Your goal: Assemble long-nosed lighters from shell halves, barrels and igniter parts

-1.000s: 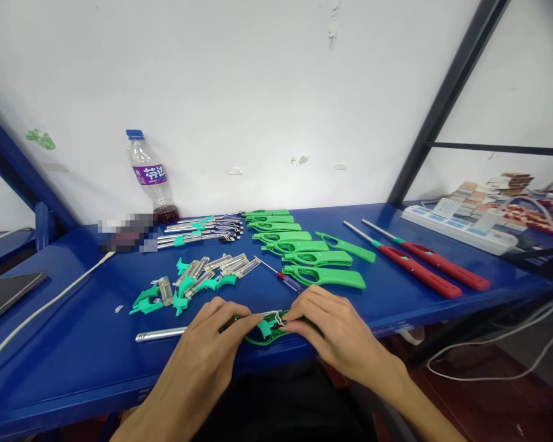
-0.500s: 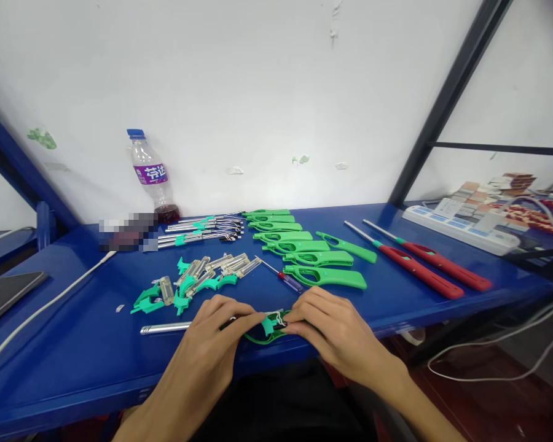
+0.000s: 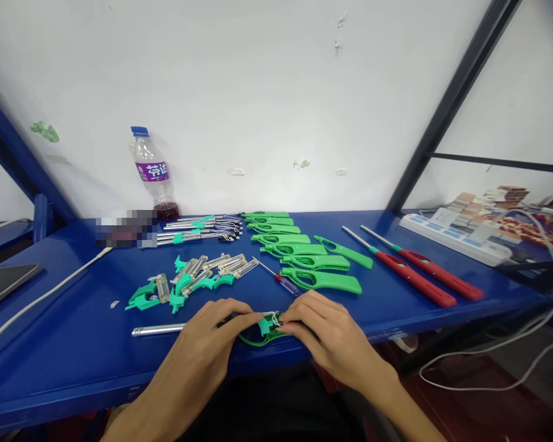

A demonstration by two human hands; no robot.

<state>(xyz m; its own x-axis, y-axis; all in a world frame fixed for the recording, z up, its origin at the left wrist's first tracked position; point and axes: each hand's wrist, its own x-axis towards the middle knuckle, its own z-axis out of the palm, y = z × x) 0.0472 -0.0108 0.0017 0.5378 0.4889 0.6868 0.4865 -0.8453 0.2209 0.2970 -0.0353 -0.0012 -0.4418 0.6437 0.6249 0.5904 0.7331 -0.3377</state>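
Near the front edge of the blue table, a green lighter casing [image 3: 258, 341] lies between my hands. My left hand [image 3: 209, 337] pinches its left part, where a silver metal tube [image 3: 156, 330] sticks out leftward. My right hand [image 3: 325, 328] has its fingers closed on the casing's right part. Between the fingertips show a teal trigger piece [image 3: 264, 326] and thin white wires [image 3: 274, 318]. My fingers hide much of the casing. Just behind the hands lies a screwdriver [image 3: 286, 285] with a purple handle.
Several green casings [image 3: 334, 281] lie behind my hands. Clear fuel tanks [image 3: 163, 288], teal pieces [image 3: 142, 302] and metal tubes with wires [image 3: 198, 233] are left of them. Two red lighters [image 3: 412, 277] and a power strip [image 3: 456, 239] lie right; a bottle [image 3: 154, 175] stands at the back.
The view has shifted slightly. My hands keep their grip on the casing, and the trigger piece and wires between the fingertips look almost the same.
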